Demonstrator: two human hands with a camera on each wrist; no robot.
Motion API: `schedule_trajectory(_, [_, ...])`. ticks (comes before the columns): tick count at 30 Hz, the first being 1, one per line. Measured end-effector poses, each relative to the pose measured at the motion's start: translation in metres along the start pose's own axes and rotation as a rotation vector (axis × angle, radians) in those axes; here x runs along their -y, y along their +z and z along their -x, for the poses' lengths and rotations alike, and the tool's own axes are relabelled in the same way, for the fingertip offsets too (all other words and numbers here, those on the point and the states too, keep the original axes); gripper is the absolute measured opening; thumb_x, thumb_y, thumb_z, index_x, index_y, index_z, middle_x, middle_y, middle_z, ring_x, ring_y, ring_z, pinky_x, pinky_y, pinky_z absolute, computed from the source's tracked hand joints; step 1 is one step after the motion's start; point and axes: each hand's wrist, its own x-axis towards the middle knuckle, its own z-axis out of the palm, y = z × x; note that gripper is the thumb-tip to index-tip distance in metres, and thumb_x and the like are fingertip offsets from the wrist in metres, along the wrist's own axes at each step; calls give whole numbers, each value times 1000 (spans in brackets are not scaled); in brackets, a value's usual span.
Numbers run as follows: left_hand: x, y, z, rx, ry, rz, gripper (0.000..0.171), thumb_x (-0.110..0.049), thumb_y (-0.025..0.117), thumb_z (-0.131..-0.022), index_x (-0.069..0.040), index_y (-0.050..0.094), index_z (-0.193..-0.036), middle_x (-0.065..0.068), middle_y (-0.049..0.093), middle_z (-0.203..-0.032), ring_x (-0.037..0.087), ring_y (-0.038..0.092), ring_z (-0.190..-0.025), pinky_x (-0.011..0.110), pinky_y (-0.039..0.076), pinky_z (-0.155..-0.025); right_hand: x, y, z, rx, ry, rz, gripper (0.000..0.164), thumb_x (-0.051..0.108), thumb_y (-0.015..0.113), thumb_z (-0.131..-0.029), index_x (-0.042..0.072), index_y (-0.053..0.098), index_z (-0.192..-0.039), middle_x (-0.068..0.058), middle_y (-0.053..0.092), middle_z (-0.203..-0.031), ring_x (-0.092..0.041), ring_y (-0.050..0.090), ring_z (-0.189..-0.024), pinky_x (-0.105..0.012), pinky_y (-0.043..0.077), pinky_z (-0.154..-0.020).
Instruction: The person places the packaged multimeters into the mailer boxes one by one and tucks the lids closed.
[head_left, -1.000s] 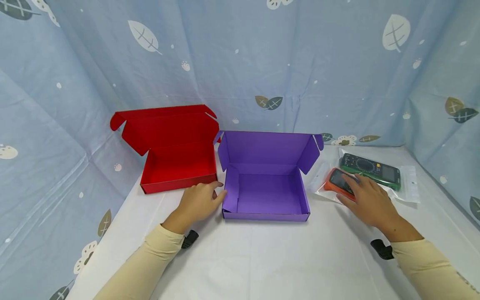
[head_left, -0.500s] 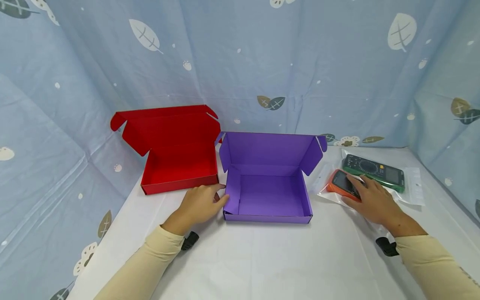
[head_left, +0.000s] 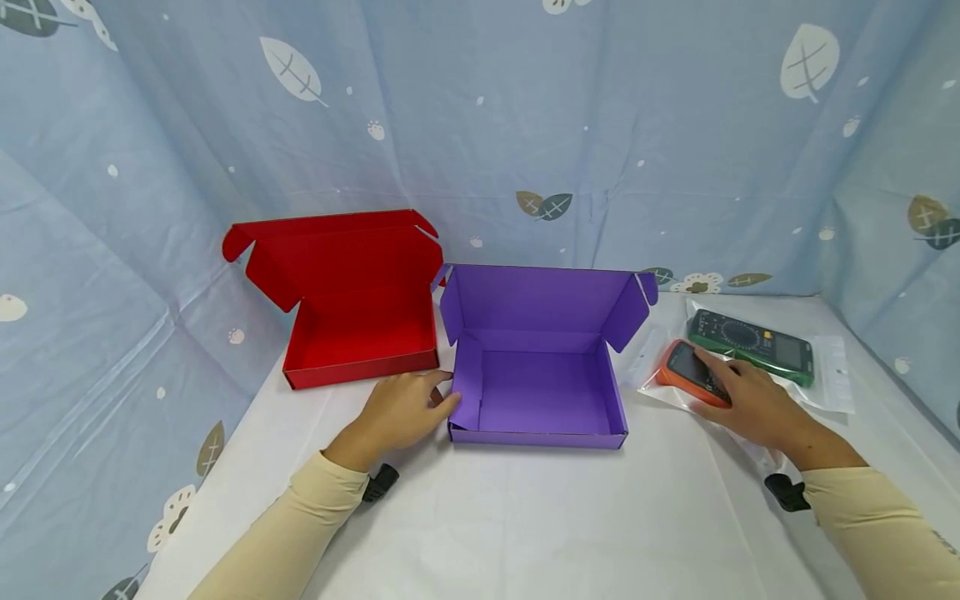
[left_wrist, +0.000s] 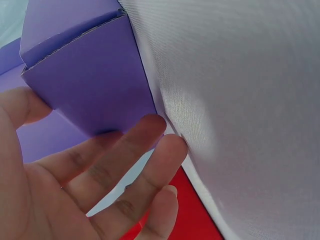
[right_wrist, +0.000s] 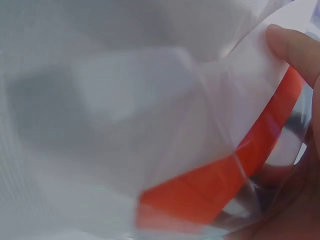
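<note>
In the head view, my left hand (head_left: 401, 410) is at the left wall of the purple box (head_left: 540, 438), which stands with its lid raised. The left wrist view shows loosely bent fingers (left_wrist: 145, 135) touching the box's lower edge, with the thumb at its upper edge. At the right, my right hand (head_left: 765, 408) holds an orange multimeter (head_left: 684, 373) in a clear plastic bag, thumb on the near side and fingers across its top. Through the bag, the right wrist view shows the orange casing (right_wrist: 200, 192) beside the thumb. The palm hides the meter's right end.
An open red box (head_left: 360, 367) stands left of the purple one, their lids nearly meeting. Behind the right hand lies a bagged green multimeter (head_left: 750, 343). A blue leaf-print curtain (head_left: 480, 125) hangs behind the white table (head_left: 525, 525).
My right hand has shifted slightly right along the orange multimeter and settled lower around it. The left hand stays at the purple box. The whole head view drifts a little.
</note>
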Motion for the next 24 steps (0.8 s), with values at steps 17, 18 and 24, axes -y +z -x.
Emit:
schedule_trajectory(17, [1, 0, 0, 6, 5, 2, 41, -41, 58, -96, -13, 69, -124, -8, 74, -83, 11, 70, -80, 35, 53, -69, 0, -2, -1, -20, -2, 4, 97, 44, 77, -84, 13, 23, -158, -36, 47, -117, -49, 45, -103, -65, 51, -81])
schedule_trajectory(18, [1, 0, 0, 6, 5, 3, 41, -41, 58, -96, -13, 69, -124, -8, 74, -83, 11, 70, -80, 35, 53, -69, 1, -2, 0, -19, -1, 1, 96, 44, 77, -84, 13, 24, -158, -38, 47, -119, -49, 45, -104, -65, 51, -81])
schedule_trajectory(24, [0, 0, 0, 4, 3, 8, 41, -41, 59, -96, -13, 69, -124, -7, 75, -84, 11, 70, -80, 34, 53, -67, 5, -3, 3, -2, 11, -1, 96, 44, 78, -84, 14, 25, -158, -42, 42, -129, -54, 45, -109, -67, 51, -83])
